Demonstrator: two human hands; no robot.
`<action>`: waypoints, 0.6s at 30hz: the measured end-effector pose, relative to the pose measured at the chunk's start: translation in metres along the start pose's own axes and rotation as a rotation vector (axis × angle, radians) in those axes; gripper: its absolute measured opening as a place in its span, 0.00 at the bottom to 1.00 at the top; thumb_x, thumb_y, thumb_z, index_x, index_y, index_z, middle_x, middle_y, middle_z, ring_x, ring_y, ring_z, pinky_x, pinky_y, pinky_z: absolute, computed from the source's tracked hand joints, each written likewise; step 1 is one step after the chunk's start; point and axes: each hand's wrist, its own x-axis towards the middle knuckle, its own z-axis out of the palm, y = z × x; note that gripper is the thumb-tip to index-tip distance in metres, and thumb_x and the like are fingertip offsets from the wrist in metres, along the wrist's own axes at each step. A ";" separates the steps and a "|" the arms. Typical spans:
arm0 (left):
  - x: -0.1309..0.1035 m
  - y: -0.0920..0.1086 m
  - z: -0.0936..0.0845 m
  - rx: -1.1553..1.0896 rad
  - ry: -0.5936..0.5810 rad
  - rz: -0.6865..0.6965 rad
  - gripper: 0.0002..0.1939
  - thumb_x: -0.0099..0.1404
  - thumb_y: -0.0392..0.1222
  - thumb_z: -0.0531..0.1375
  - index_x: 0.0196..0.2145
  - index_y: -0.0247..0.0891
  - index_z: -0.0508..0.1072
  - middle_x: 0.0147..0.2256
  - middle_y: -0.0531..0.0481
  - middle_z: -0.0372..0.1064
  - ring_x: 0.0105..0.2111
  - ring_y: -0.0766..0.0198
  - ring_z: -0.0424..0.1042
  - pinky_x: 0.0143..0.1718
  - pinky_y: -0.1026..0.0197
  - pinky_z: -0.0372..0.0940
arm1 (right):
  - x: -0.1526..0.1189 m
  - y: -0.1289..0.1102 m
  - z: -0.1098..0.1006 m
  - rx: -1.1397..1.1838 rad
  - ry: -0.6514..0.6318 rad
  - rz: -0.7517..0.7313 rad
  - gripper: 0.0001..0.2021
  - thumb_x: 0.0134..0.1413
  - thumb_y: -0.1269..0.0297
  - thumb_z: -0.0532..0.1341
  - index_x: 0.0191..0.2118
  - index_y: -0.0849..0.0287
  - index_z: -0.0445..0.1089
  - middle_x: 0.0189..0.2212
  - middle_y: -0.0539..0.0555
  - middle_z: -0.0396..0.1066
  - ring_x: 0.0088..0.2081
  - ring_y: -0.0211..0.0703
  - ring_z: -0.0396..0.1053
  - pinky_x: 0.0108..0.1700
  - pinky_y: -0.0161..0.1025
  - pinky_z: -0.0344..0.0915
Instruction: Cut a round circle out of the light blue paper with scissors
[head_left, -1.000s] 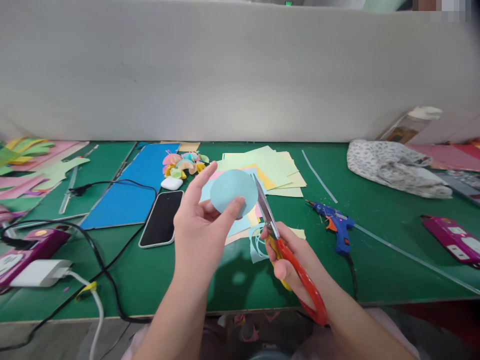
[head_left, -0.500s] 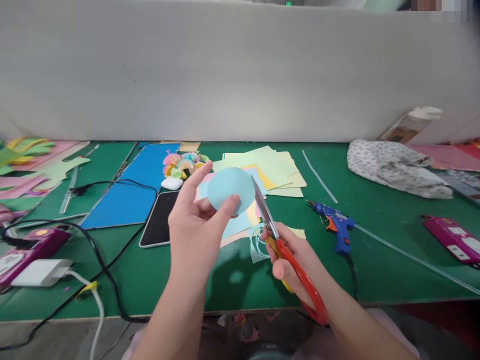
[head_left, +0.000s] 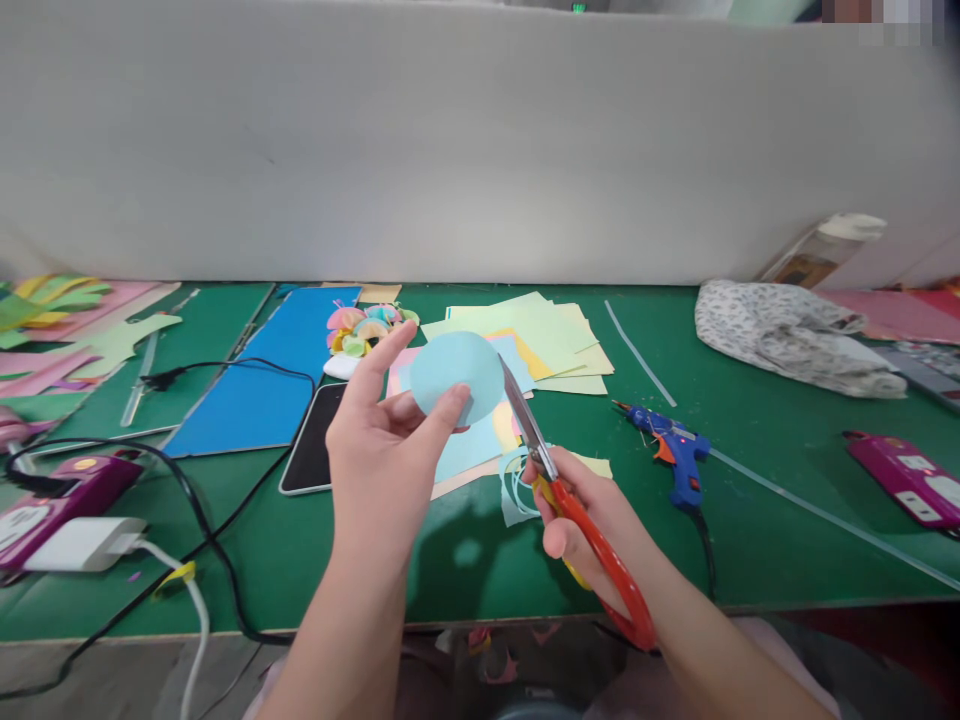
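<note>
Light-blue paper circle (head_left: 452,368) pinched in left grip (head_left: 382,445), jutting to its right, red-and-yellow-handled scissors (head_left: 568,503) clasped in right grip (head_left: 596,505)

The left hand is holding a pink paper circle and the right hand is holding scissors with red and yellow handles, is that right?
Not quite: the head view shows the paper circle is light blue. The left hand does hold it; the right hand holds those scissors.

The left hand (head_left: 379,440) and blue paper disc (head_left: 454,365) have shifted left, covering more phone (head_left: 310,445).
</note>
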 end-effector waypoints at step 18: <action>-0.007 0.004 0.003 -0.005 -0.083 -0.031 0.31 0.55 0.37 0.73 0.57 0.43 0.76 0.25 0.58 0.78 0.23 0.68 0.76 0.31 0.65 0.78 | 0.001 -0.005 -0.001 0.135 -0.077 0.027 0.46 0.18 0.26 0.73 0.43 0.53 0.70 0.25 0.42 0.59 0.25 0.35 0.50 0.27 0.35 0.49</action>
